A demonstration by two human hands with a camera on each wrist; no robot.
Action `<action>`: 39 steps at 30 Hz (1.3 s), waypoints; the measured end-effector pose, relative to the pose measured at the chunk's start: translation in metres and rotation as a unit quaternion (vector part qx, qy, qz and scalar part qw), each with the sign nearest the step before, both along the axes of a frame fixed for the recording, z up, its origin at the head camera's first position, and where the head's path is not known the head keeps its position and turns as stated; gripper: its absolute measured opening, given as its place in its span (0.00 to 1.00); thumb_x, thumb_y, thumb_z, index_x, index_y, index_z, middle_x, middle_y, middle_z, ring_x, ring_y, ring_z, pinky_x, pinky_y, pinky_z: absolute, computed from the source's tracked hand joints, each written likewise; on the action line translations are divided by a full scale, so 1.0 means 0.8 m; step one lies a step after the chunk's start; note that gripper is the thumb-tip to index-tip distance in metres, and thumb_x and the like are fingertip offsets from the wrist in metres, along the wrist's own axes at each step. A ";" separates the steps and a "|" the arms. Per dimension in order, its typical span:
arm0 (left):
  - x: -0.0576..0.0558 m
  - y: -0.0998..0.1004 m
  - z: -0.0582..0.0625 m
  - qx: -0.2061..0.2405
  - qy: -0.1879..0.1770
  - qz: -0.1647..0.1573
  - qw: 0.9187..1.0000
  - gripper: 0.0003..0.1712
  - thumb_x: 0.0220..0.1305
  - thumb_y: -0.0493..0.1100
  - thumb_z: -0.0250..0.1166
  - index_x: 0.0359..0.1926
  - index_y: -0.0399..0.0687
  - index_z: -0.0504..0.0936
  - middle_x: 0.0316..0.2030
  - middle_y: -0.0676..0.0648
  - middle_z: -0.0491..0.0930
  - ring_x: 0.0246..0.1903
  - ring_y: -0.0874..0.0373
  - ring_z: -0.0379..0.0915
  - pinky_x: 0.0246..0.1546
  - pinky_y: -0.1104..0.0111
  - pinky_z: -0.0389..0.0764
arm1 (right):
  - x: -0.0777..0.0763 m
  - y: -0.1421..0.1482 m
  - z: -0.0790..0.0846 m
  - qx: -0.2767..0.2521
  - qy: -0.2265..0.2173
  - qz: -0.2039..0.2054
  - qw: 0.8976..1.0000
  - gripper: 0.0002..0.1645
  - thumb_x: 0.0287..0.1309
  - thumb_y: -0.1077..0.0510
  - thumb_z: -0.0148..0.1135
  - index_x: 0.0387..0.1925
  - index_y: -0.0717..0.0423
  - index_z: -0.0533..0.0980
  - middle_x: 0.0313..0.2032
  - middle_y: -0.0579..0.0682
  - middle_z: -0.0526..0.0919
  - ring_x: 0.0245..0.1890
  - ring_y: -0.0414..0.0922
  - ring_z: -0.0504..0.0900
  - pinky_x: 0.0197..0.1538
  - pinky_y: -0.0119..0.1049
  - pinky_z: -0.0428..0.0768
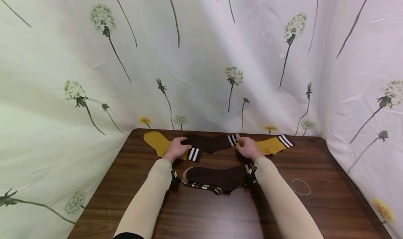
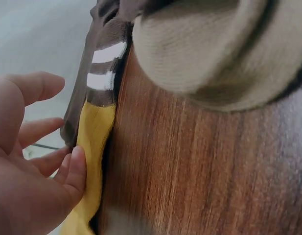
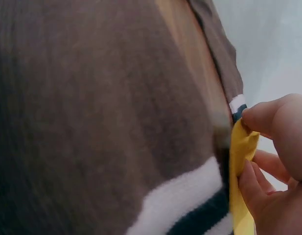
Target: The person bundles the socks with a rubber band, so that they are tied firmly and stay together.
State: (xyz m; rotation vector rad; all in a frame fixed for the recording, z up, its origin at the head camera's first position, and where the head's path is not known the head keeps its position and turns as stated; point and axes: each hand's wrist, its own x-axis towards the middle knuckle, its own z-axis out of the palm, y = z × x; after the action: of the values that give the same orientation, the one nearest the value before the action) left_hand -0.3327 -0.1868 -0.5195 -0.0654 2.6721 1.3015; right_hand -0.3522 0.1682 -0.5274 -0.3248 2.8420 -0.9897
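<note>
Along the table's back lies a yellow sock (image 1: 156, 141) with a dark, white-striped cuff (image 2: 102, 73). My left hand (image 1: 177, 148) rests over it, its fingertips at the yellow fabric and the toe of a brown sock (image 1: 214, 143); thumb and fingers stand apart. To the right, my right hand (image 1: 250, 148) pinches the toe end of a second yellow sock (image 3: 243, 152), beside the brown sock's striped cuff (image 1: 233, 139). This yellow sock's white-striped cuff (image 1: 285, 141) points right. Part of each yellow sock is hidden behind a hand.
Nearer to me, between the forearms, lies a stack of brown socks (image 1: 214, 176) with beige toes and striped cuffs. A thin pale green ring (image 1: 301, 187) is on the wooden table (image 1: 207, 218) at the right. A dandelion-print cloth (image 1: 201, 74) hangs behind the table and at its sides.
</note>
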 end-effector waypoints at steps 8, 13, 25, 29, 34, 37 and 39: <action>0.006 -0.002 0.002 0.018 -0.002 0.014 1.000 0.33 0.76 0.48 0.64 0.75 0.40 0.70 0.76 0.34 0.65 0.72 0.34 0.64 0.65 0.42 0.73 | -0.001 -0.008 0.001 0.044 0.019 0.022 0.999 0.23 0.73 0.61 0.63 0.65 0.66 0.78 0.67 0.66 0.76 0.69 0.65 0.72 0.69 0.60 0.73; 0.006 -0.002 0.002 0.023 0.004 0.012 1.000 0.33 0.75 0.47 0.65 0.75 0.39 0.71 0.75 0.33 0.66 0.71 0.34 0.65 0.65 0.42 0.73 | -0.004 -0.010 -0.001 0.079 0.037 0.035 0.996 0.23 0.73 0.60 0.64 0.63 0.68 0.79 0.64 0.69 0.76 0.68 0.65 0.72 0.69 0.58 0.72; 0.001 -0.005 0.002 0.067 0.019 0.026 0.997 0.26 0.75 0.43 0.66 0.69 0.40 0.78 0.70 0.34 0.73 0.65 0.37 0.71 0.59 0.47 0.78 | -0.009 -0.016 0.012 0.099 0.020 0.042 0.994 0.24 0.73 0.57 0.64 0.65 0.65 0.79 0.67 0.68 0.73 0.68 0.66 0.72 0.69 0.62 0.71; 0.002 -0.006 -0.001 0.085 0.021 0.029 0.996 0.25 0.75 0.43 0.65 0.69 0.40 0.79 0.69 0.34 0.74 0.65 0.37 0.72 0.60 0.46 0.77 | -0.011 -0.015 0.010 0.081 0.003 0.039 0.996 0.25 0.75 0.58 0.62 0.66 0.68 0.76 0.68 0.67 0.75 0.70 0.65 0.71 0.69 0.60 0.72; 0.001 -0.006 -0.008 0.103 0.044 0.051 0.992 0.21 0.75 0.41 0.65 0.64 0.38 0.82 0.66 0.35 0.77 0.64 0.39 0.72 0.58 0.50 0.78 | -0.011 -0.010 0.008 0.042 -0.020 0.019 0.999 0.25 0.77 0.59 0.58 0.68 0.70 0.74 0.68 0.68 0.75 0.71 0.65 0.70 0.70 0.59 0.72; -0.001 -0.006 -0.010 0.114 0.074 0.069 0.988 0.17 0.73 0.39 0.67 0.59 0.37 0.86 0.61 0.35 0.81 0.59 0.41 0.75 0.53 0.55 0.78 | -0.011 -0.008 0.009 0.023 -0.012 0.004 1.000 0.24 0.77 0.59 0.56 0.66 0.70 0.76 0.66 0.68 0.77 0.70 0.65 0.71 0.69 0.59 0.73; -0.003 -0.007 -0.010 0.116 0.093 0.073 0.986 0.15 0.72 0.39 0.68 0.55 0.36 0.87 0.57 0.36 0.83 0.55 0.43 0.76 0.48 0.58 0.79 | -0.010 -0.006 0.010 0.014 -0.002 -0.008 1.000 0.23 0.77 0.59 0.56 0.64 0.70 0.78 0.65 0.67 0.78 0.69 0.65 0.73 0.68 0.60 0.74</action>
State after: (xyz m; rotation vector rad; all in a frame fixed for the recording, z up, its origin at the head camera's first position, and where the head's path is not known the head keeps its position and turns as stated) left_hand -0.3348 -0.1922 -0.5277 -0.1158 2.6875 1.7354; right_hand -0.3605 0.1631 -0.5193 -0.2964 2.8557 -0.9524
